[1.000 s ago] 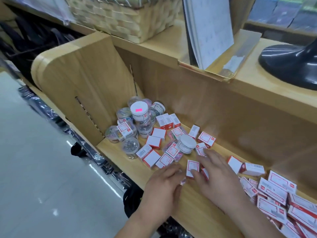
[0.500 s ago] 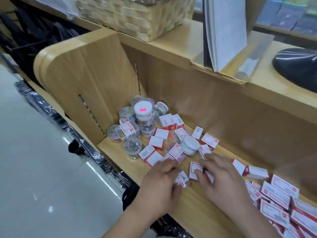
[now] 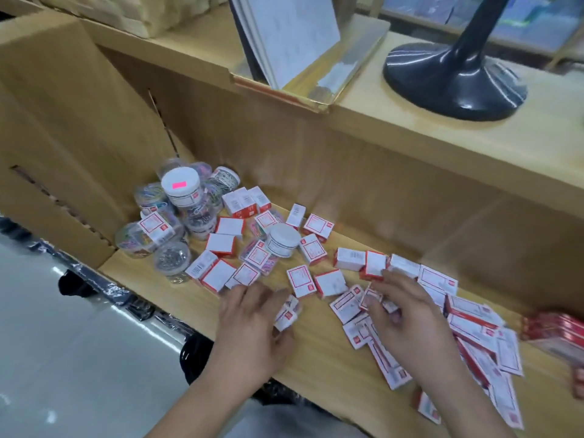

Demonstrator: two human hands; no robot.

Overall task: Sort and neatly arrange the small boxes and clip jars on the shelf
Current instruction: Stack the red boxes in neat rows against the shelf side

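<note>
Nearest, at lower centre, the left hand [image 3: 252, 324] pinches a small box [image 3: 286, 317] between thumb and fingers on the wooden shelf [image 3: 316, 349]. Right of it, the right hand [image 3: 407, 314] lies with fingers spread over loose boxes [image 3: 350, 306]. Beyond, more red-and-white boxes [image 3: 221, 243] lie scattered around a white-lidded jar [image 3: 282, 239]. Farthest, at centre left, clip jars [image 3: 181, 189] cluster in the shelf's corner.

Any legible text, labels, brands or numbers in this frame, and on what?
None can be read.
Small red-and-white boxes: printed panels and barcodes, too blurred.
White-lidded clear clip jar: blank pink sticker, wrapped label illegible.
Upright white booklet: faint marks, unreadable.
</note>
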